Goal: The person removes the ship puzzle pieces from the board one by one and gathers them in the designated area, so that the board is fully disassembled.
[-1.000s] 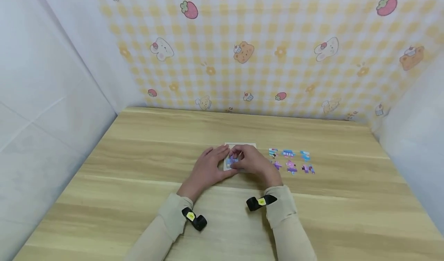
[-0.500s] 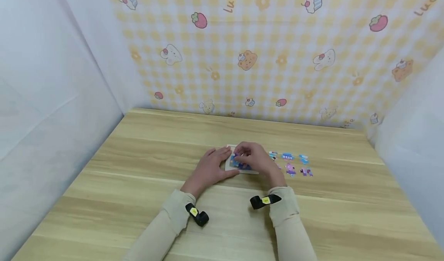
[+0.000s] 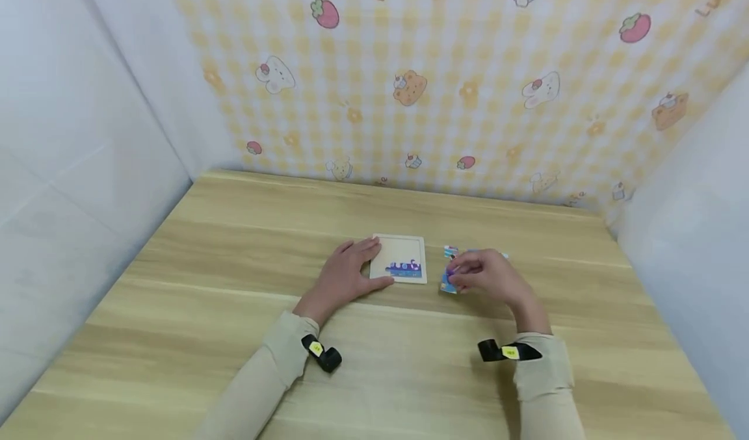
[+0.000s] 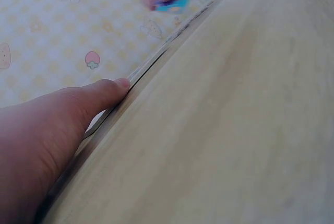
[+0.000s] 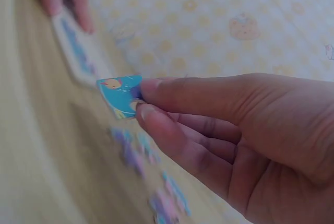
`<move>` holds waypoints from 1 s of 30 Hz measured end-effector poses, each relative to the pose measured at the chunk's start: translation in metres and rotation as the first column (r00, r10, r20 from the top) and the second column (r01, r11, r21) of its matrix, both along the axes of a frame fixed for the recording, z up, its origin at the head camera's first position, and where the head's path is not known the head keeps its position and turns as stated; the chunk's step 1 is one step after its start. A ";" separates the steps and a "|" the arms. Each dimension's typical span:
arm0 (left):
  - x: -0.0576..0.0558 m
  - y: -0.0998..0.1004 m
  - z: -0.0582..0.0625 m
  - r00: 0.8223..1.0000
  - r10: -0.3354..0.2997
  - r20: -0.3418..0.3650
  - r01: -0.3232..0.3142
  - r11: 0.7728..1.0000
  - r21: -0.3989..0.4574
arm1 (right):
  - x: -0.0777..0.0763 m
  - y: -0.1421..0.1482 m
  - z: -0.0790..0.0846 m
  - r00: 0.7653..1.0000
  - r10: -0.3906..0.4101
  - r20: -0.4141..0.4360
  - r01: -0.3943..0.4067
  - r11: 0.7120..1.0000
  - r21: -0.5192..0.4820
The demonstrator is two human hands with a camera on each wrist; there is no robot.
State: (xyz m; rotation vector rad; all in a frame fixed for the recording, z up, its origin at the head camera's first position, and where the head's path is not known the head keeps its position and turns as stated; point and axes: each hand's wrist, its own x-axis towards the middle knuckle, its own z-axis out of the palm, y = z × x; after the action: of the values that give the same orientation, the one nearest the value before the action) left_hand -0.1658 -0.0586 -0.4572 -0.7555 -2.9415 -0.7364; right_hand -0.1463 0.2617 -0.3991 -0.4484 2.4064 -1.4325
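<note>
A square puzzle tray [image 3: 404, 247] lies on the table, with joined purple and blue pieces [image 3: 406, 270] along its lower right part. My left hand [image 3: 345, 274] spans the tray's left side, fingers extended at the upper left corner and thumb along the near edge. The left thumb [image 4: 107, 94] touches that rim in the left wrist view. To the right of the tray, my right hand [image 3: 488, 276] pinches a blue jigsaw piece [image 5: 119, 96] with a small fish print between thumb and forefinger. The held piece is raised above the table in the right wrist view.
Loose jigsaw pieces [image 5: 128, 151] lie right of the tray, mostly hidden under the right hand in the head view. One striped piece [image 3: 450, 251] shows beyond the fingers. A yellow checked cloth [image 3: 433, 128] stands behind the wooden table [image 3: 374, 362], white sheets at both sides.
My right hand has moved from over the tray to its right, carrying the blue jigsaw piece. The tray's lower left part, where blue showed earlier, is now bare. My left hand stays at the tray.
</note>
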 end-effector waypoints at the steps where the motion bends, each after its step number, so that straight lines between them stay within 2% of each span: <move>1: -0.002 -0.001 0.003 1.000 0.003 -0.006 -0.003 1.000 0.001 | 0.001 0.004 0.000 1.000 0.008 0.011 -0.009 1.000 0.014; 6: -0.005 -0.008 0.009 1.000 0.026 0.009 -0.026 1.000 -0.002 | 0.002 0.009 -0.005 0.998 0.057 0.029 -0.058 0.996 0.060; 13: -0.006 -0.008 0.011 1.000 0.019 0.014 -0.020 1.000 0.016 | -0.002 0.001 -0.006 0.996 0.046 -0.074 -0.033 0.986 0.166; 30: -0.003 0.003 0.006 0.999 0.000 0.053 0.000 1.000 -0.005 | 0.003 0.009 -0.018 0.997 0.056 -0.061 -0.047 0.988 0.150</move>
State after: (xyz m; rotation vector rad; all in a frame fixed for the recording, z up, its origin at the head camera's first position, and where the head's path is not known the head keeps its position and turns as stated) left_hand -0.1686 -0.0561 -0.4514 -0.7482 -2.9918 -0.7606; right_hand -0.1431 0.2703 -0.4167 -0.5243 2.5118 -1.2242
